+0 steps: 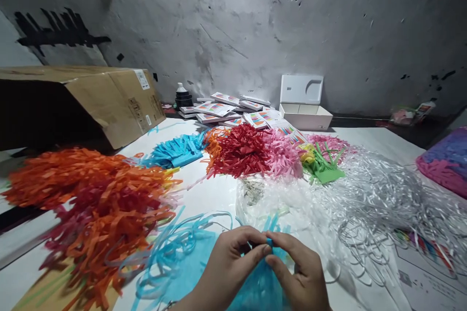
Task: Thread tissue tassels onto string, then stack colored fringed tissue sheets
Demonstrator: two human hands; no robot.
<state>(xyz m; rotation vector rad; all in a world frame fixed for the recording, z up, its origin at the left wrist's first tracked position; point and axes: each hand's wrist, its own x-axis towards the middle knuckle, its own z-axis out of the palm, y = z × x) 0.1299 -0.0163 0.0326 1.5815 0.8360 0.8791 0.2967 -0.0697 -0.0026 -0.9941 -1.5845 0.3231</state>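
My left hand (235, 260) and my right hand (302, 265) meet at the front middle of the table. Thumbs and fingertips of both pinch a rolled end of blue tissue paper (269, 241). Below and between the hands hangs more of this paper, partly covered by them. To the left lies a light-blue tissue sheet (191, 257) with long cut strips curling off it. Beyond my fingers is a clear plastic bag (292, 199), crumpled on the white surface.
Orange and red shredded paper (109, 199) heaps at the left, silver tinsel (386, 194) at the right. Across the middle sit blue (180, 149), red (242, 150), pink (282, 153) and green (323, 170) tassels. Behind are flat printed boxes (217, 108), an open white box (305, 114) and a cardboard carton (120, 102).
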